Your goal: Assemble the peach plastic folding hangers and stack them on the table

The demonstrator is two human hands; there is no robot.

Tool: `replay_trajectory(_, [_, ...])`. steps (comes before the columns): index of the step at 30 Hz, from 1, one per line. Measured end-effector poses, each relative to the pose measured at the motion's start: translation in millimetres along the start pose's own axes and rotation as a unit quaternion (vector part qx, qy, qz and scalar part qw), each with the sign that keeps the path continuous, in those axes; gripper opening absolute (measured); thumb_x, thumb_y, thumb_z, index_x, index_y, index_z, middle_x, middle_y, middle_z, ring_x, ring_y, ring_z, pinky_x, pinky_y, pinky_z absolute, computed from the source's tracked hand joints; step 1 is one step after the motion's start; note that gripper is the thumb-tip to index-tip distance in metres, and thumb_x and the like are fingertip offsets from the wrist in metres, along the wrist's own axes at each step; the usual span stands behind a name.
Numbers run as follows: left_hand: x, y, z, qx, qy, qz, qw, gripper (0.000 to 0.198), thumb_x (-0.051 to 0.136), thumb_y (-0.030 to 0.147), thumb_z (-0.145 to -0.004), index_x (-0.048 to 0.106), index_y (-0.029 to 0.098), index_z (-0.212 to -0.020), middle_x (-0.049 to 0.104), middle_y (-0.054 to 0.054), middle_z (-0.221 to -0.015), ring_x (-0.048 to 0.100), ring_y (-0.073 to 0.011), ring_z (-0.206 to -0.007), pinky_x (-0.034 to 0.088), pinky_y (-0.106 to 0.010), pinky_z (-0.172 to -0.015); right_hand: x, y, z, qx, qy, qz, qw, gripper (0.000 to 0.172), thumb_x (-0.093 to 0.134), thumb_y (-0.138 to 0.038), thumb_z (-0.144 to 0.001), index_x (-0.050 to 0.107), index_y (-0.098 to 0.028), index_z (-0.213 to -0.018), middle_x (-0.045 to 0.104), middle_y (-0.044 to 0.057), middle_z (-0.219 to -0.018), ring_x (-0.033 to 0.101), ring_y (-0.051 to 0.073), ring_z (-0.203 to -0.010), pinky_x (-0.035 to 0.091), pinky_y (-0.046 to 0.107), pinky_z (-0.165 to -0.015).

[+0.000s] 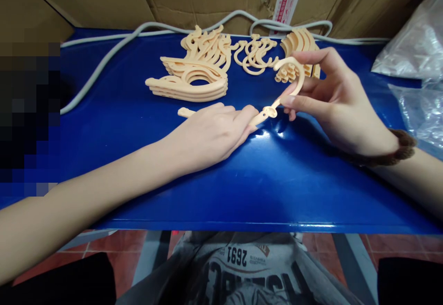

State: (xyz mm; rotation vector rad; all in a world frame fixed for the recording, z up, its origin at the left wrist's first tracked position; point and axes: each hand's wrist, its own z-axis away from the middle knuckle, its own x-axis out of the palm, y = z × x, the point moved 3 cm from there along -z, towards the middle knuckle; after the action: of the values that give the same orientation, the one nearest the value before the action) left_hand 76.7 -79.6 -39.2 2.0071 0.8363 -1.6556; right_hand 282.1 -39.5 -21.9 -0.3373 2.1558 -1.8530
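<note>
My left hand (218,127) is closed over a cream plastic arm piece (187,112), whose rounded end shows to the left of the knuckles. Between thumb and fingers, my right hand (332,97) holds a cream plastic hook (300,76), its curve facing up and left. The hook's lower end meets the arm piece at a round joint (270,112) between the two hands. How firmly they are joined cannot be seen. Behind the hands lie stacked cream arm pieces (190,88) and a pile of loose hooks (256,58).
More curved cream pieces (299,42) and short tubular ones (285,73) sit behind my right hand on the blue table (221,194). A white cable (114,56) runs along the back by the cardboard (207,0). Clear plastic bags (411,42) lie at the right.
</note>
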Motion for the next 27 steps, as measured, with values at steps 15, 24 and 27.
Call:
replay_trajectory(15, [-6.5, -15.7, 1.2, -0.063, 0.009, 0.075, 0.995, 0.042, 0.031, 0.038, -0.115, 0.065, 0.016, -0.108, 0.067, -0.009, -0.087, 0.065, -0.0243, -0.079, 0.044, -0.033, -0.068, -7.4, 7.9, -2.0, 0.089, 0.043, -0.050, 0.994, 0.049, 0.084, -0.010, -0.078, 0.066, -0.028, -0.120, 0.075, -0.003, -0.083, 0.069, 0.014, -0.076, 0.054, 0.026, -0.069])
replay_trajectory(24, [-0.7, -18.2, 1.5, -0.039, 0.018, 0.115, 0.992, 0.032, 0.036, 0.035, -0.114, 0.062, 0.018, -0.106, 0.063, -0.004, -0.081, 0.061, -0.0202, -0.072, 0.045, -0.031, -0.068, -7.5, 14.3, -2.1, 0.120, 0.025, -0.063, 0.991, 0.059, 0.089, -0.014, -0.075, 0.065, -0.027, -0.127, 0.074, -0.003, -0.083, 0.069, 0.015, -0.080, 0.051, 0.024, -0.063])
replay_trajectory(27, [-0.5, -16.4, 2.3, -0.025, 0.033, 0.115, 0.992, 0.028, 0.038, 0.032, -0.114, 0.061, 0.018, -0.106, 0.061, -0.003, -0.079, 0.059, -0.0189, -0.068, 0.043, -0.030, -0.066, -7.7, 14.5, -1.1, 0.118, 0.014, -0.048, 0.992, 0.059, 0.093, -0.019, -0.075, 0.064, -0.029, -0.126, 0.073, -0.005, -0.083, 0.063, 0.012, -0.073, 0.046, 0.023, -0.057])
